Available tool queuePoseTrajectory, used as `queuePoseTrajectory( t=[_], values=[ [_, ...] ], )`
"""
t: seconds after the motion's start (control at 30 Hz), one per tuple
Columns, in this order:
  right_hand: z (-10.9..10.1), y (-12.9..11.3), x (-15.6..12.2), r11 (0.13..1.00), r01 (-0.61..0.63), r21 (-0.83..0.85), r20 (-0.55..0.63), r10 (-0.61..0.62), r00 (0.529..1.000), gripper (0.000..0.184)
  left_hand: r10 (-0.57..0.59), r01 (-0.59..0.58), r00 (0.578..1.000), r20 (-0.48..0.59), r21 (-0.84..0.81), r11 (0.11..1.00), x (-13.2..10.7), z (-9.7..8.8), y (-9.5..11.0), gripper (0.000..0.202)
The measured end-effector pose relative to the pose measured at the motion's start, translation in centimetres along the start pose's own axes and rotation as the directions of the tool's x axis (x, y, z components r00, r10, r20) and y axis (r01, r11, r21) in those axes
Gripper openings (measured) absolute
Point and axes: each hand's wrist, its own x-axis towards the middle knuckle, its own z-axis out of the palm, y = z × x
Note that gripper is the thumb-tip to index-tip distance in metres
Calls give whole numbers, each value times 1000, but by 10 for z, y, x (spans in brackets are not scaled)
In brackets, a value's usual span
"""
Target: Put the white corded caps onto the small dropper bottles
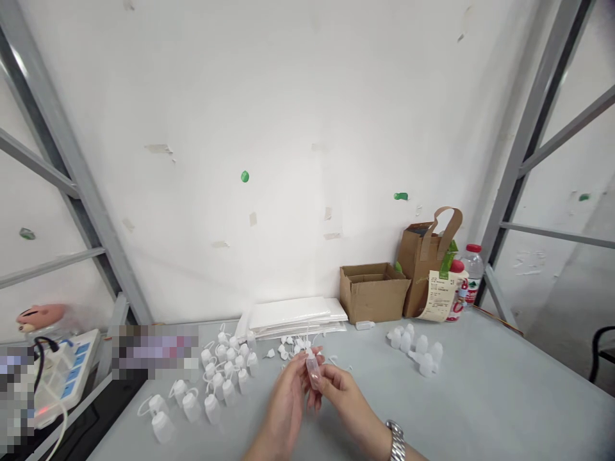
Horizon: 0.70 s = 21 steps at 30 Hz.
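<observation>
Both hands are held up just above the table front, close together. Left hand (287, 400) is curled around the lower part of a small clear plastic bottle (313, 372), and right hand (343, 397) is grasping it from the other side w/ fingers closed in. Bottle is tilted slightly, held between the hands, not touching the table; its top end points up and away. Exact finger contact is partly hidden. A metal watch (396, 442) is worn on the right wrist.

Grey table (500, 384): left of the hands, rows of white plastic bottles (214, 378) stand w/ loop straps attached. Loose white caps (293, 349) lie just ahead of the hands, near a stack of white flat packs (293, 317). A smaller group of white bottles (416, 346) is on the right, well apart from the hands.

Back edge, right: open cardboard box (372, 293), brown paper bag (425, 269) w/ handles, paper receipt (437, 296) and water bottle (473, 275) w/ red cap. Far left: white power strip (62, 378) w/ cables. Behind: white wall (240, 115) w/ tape bits and green marks, grey metal rack uprights (72, 160) on both sides.
</observation>
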Motion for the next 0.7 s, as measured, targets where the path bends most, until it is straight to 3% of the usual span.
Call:
queuePoseTrajectory(
  t=[0.3, 0.7],
  values=[
    [1, 6, -6, 966, 12, -257, -154, -54, 987, 42, 40, -40, 999, -30, 17, 999, 1, -1, -2, 30],
    [2, 14, -1, 1000, -1, -28, -146, -3, 989, 45, -75, 77, 995, 60, -30, 997, 3, -2, 1, 35]
  ],
)
